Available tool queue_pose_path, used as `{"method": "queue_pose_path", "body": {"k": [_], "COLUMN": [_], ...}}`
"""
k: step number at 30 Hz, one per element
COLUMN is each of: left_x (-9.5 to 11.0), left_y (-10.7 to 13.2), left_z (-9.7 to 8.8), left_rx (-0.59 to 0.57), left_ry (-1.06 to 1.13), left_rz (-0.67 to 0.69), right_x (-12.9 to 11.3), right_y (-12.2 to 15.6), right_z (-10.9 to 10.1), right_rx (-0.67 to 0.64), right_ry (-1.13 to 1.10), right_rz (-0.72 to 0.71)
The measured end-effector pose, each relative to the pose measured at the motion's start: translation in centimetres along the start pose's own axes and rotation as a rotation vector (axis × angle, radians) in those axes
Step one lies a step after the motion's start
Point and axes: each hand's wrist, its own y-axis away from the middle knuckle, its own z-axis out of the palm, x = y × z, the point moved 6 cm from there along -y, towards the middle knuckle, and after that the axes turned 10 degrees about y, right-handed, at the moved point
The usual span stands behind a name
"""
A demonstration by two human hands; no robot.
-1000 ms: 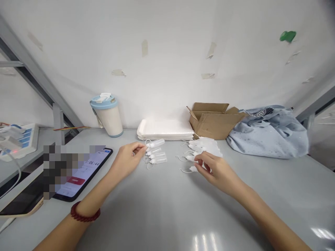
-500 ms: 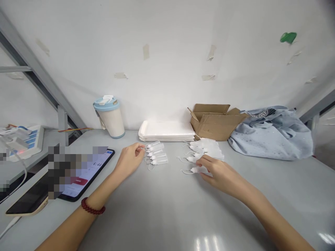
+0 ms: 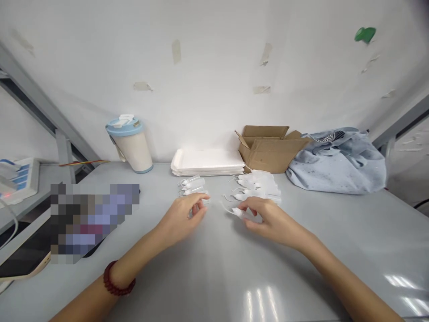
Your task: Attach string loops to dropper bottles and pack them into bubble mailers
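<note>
Left of centre, the left hand (image 3: 182, 219) was loosely open, apparently empty. Right of centre, the right hand (image 3: 272, 218) pinched a small bottle (image 3: 237, 212) by its body, probably to leave its nozzle clear; the long axis ran sideways, nozzle leftward. Beyond, a bottle cluster (image 3: 264, 179) lay aligned likewise, seemingly for order.

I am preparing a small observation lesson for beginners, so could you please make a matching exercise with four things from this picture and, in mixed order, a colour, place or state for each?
Things:
1. Cup
2. Cardboard box
3. Bracelet
4. Right hand

Descriptions:
A. Dark red
B. Fingers at a small bottle
C. Brown, open at the top
D. Cream and light blue

Right pairs: 1-D, 2-C, 3-A, 4-B.
</note>
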Motion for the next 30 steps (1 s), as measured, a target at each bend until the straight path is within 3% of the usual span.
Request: {"method": "queue_pose_path", "body": {"k": [4,10,19,30], "left_x": [0.6,1.4,0.7,0.7], "left_y": [0.3,0.6,0.9,1.2], "left_z": [1.2,1.6,2.1,2.5], "left_rx": [-0.102,-0.121,-0.198,-0.259], "left_ry": [0.083,0.089,0.457,0.630], "left_rz": [0.010,0.019,-0.236,-0.271], "right_x": [-0.8,-1.4,-1.1,-1.0], "right_y": [0.2,-0.1,-0.5,-0.6], "right_z": [0.2,0.9,1.7,2.2], "right_rx": [-0.013,-0.060,-0.096,-0.120], "right_ry": [-0.129,-0.309,-0.560,-0.816], "right_rz": [0.006,0.001,0.108,0.159]}}
